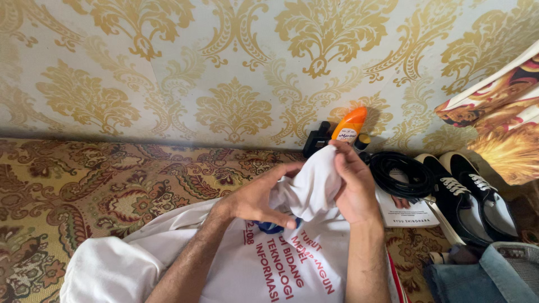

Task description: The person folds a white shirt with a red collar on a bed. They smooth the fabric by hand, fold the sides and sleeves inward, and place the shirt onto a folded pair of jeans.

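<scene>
A white shirt (pixel 292 264) with red lettering and a small blue patch lies spread over my lap and the patterned floor. My left hand (pixel 255 199) pinches a bunched fold of the shirt near its collar. My right hand (pixel 351 188) grips the same raised bunch of white cloth from the right side, fingers curled around it. Both hands hold the fabric up off the floor, close together.
An orange bottle (pixel 349 126) stands against the gold-patterned wall (pixel 236 73) beside a small black object (pixel 317 140). A coiled black belt (pixel 401 171) lies on a booklet (pixel 407 210). Black-and-white shoes (pixel 469 196) and folded jeans (pixel 483 278) sit at right.
</scene>
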